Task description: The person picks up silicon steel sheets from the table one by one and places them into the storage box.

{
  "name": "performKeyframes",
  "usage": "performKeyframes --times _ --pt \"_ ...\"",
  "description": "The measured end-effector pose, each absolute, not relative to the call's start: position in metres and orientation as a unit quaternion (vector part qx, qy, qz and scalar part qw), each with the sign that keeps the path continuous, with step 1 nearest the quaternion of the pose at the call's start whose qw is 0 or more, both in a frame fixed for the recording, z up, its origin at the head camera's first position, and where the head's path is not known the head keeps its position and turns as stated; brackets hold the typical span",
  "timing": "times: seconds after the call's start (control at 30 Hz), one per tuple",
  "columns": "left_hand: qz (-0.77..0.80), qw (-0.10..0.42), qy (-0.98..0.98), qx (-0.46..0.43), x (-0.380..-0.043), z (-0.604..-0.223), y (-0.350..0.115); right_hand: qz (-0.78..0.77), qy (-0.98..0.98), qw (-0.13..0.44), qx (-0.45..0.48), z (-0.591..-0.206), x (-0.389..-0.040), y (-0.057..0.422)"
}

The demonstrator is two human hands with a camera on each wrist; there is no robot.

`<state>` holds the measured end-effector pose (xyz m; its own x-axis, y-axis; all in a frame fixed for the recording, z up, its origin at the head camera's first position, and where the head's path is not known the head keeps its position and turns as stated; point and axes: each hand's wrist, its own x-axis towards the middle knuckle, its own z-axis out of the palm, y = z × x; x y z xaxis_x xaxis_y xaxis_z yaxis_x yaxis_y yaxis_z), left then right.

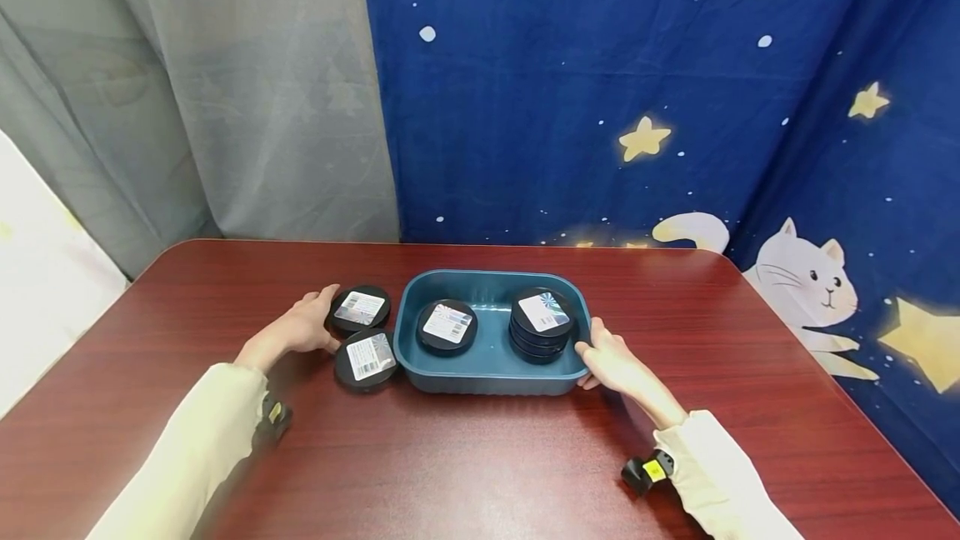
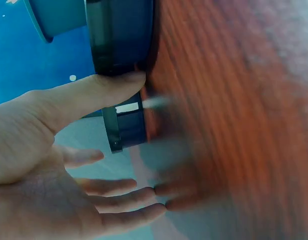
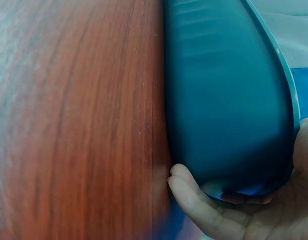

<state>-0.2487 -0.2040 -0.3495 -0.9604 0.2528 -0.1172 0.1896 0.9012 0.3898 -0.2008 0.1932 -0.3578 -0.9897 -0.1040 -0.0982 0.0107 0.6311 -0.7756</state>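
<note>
Two flat, round black tins with white labels lie on the table left of a blue plastic bin [image 1: 487, 384]. My left hand [image 1: 303, 325] is beside them. Its straight thumb [image 2: 113, 90] reaches to the side of the nearer tin [image 1: 365, 359], while the other fingers stretch out by the farther tin [image 1: 360, 309]. At the bin's right end, my right hand [image 1: 611, 361] holds the corner, with fingers [image 3: 194, 200] bent around the outer wall and the thumb up near the rim. Inside the bin are a single tin [image 1: 447, 327] on the left and a stack of tins [image 1: 542, 323] on the right.
The bin stands on a reddish-brown wooden table [image 1: 450, 465], towards its far edge. Behind that edge hang a grey curtain [image 1: 277, 107] and a blue curtain [image 1: 525, 107] with stars and a white cat.
</note>
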Motion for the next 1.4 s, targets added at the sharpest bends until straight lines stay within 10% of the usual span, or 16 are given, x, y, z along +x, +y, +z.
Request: performKeyframes --times 1.4 --pt "0.165 0.081 0.958 0.221 -0.273 -0.348 -0.198 -0.426 0.902 0.069 -0.019 -0.359 -0.201 0.193"
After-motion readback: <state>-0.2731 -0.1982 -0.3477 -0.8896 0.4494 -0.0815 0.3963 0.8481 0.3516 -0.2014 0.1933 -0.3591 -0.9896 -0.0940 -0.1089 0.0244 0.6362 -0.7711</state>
